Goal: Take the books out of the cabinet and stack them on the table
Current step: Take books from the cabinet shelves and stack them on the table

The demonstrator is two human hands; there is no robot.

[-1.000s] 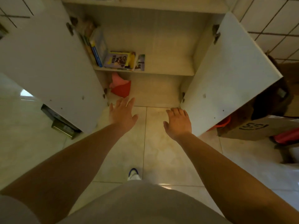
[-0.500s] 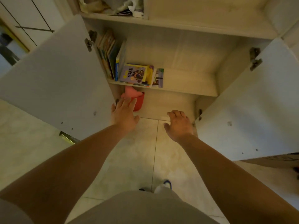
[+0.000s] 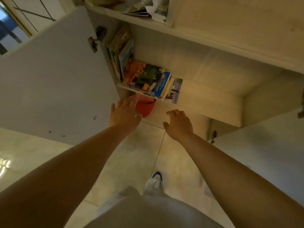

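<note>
Both empty, spread: left hand (image 3: 124,112), right hand (image 3: 178,123). Flat picture books (image 3: 150,83) w/ glossy covers: prob. slippery, light; pinch overhanging edge.

Floor (image 3: 134,162): pale glossy tiles w/ thin grout lines, bright glare patch at far left edge. Light overall dim, warm yellowish. Pale wood-grain shelving unit fills upper half; horizontal shelf board (image 3: 213,38) runs diag. across the top, w/ loose papers and a white plastic bag (image 3: 153,7) piled above it. 2 white doors swung open: left door (image 3: 54,83) w/ metal hinge (image 3: 96,39) near its top corner, right door (image 3: 263,153) at lower right. Upper left corner: white tiled wall (image 3: 47,7), bluish daylight strip beside it.
</note>
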